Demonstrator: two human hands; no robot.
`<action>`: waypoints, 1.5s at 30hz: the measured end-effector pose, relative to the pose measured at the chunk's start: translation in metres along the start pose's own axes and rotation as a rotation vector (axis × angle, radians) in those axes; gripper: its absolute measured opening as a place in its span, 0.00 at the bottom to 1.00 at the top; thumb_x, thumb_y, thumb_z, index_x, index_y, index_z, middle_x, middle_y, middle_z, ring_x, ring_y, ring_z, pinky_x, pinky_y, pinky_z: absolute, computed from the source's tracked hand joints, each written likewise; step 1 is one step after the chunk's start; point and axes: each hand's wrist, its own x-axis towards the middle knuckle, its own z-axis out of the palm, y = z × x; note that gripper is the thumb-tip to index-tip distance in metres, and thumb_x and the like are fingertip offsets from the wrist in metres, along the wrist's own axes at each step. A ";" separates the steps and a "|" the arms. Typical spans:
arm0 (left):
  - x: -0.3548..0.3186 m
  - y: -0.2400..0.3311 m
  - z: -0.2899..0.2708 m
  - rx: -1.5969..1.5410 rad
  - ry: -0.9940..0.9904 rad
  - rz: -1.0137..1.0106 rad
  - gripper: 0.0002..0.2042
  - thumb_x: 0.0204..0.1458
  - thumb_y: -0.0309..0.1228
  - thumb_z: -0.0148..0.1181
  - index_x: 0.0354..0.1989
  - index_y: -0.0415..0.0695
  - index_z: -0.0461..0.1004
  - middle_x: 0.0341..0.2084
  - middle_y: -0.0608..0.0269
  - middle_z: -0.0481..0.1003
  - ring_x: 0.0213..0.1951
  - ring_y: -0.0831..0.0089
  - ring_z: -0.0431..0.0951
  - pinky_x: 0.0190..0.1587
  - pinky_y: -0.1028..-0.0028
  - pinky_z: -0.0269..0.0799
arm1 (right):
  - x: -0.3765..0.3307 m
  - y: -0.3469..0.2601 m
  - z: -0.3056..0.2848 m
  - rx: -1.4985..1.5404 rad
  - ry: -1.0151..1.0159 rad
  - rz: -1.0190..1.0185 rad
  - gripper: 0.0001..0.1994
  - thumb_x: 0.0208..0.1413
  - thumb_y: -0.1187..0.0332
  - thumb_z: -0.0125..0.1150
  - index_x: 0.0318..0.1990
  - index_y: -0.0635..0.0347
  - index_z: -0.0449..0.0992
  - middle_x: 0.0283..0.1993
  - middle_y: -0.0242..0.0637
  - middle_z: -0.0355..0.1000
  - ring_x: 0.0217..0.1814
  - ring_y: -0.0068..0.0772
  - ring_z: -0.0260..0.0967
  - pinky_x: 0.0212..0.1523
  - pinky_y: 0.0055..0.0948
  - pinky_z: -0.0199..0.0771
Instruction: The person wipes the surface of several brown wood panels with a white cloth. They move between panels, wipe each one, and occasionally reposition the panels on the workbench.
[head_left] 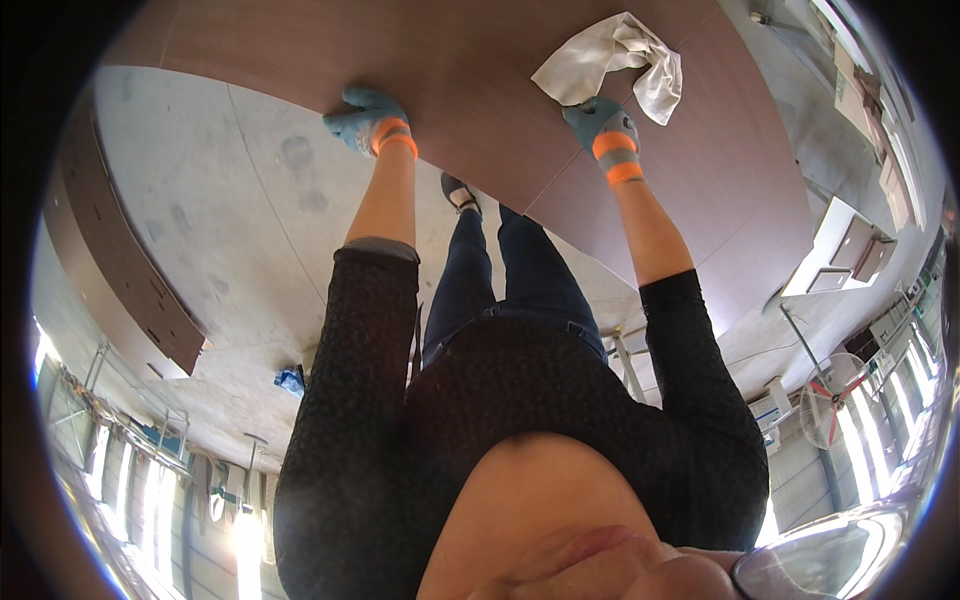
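A large brown wood-grain panel (420, 60) lies flat in front of me. My left hand (365, 120), in a blue glove with an orange cuff, grips the panel's near edge. My right hand (603, 122), gloved the same way, presses a crumpled white cloth (600, 55) onto the panel's surface. A thin seam (560, 180) runs across the panel below my right wrist. My legs in dark jeans and one shoe (458, 192) show beneath the panel's edge.
Grey concrete floor (200, 200) spreads to the left. A stack of long brown panels (110, 270) lies at far left. White cabinet parts (850, 250) stand at the right, with a floor fan (830, 410) lower right. A small blue item (290, 380) lies on the floor.
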 end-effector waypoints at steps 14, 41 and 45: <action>0.002 -0.001 -0.007 0.056 0.052 0.016 0.34 0.64 0.54 0.51 0.67 0.37 0.59 0.55 0.45 0.74 0.51 0.44 0.81 0.50 0.52 0.83 | 0.004 -0.047 0.071 -0.027 0.609 -0.621 0.43 0.55 0.44 0.63 0.73 0.59 0.60 0.72 0.61 0.59 0.75 0.68 0.53 0.74 0.64 0.49; 0.014 -0.191 -0.080 0.020 -0.106 0.368 0.24 0.62 0.44 0.61 0.53 0.33 0.78 0.58 0.43 0.74 0.56 0.50 0.77 0.55 0.58 0.76 | -0.067 0.074 0.190 1.255 -0.263 -1.286 0.11 0.55 0.57 0.63 0.33 0.55 0.81 0.36 0.35 0.80 0.37 0.37 0.79 0.38 0.34 0.77; -0.037 -0.085 -0.072 -0.035 -0.152 0.448 0.23 0.64 0.45 0.59 0.61 0.42 0.73 0.71 0.49 0.59 0.63 0.53 0.72 0.58 0.58 0.75 | -0.145 0.065 0.169 -0.227 -0.612 -1.002 0.19 0.64 0.53 0.54 0.34 0.60 0.80 0.40 0.39 0.82 0.39 0.43 0.79 0.48 0.44 0.78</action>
